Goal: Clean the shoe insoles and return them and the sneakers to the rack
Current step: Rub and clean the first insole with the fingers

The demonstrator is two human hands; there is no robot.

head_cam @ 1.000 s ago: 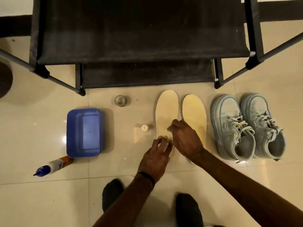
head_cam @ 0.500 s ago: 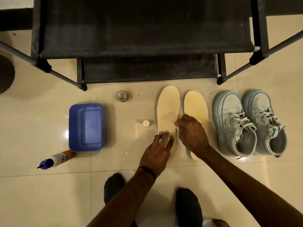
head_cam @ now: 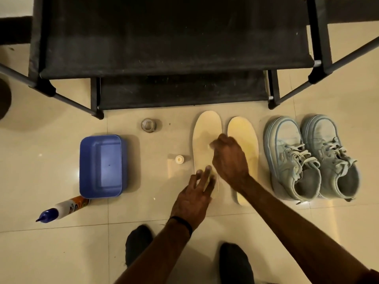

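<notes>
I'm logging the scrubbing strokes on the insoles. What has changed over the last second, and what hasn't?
The right hand, pinching something small and white, has slid up the left insole from near its heel towards the middle. The left hand still presses that insole's heel flat. The right insole, sneakers and blue tub stayed put.

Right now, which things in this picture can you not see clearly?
Head view only:
- What the right hand holds on the left insole: covered by its fingers, blurred.
- Heel of the right insole: hidden under the right forearm.
- Bottle label: too small.
- Rack: cut off by the top edge.
</notes>
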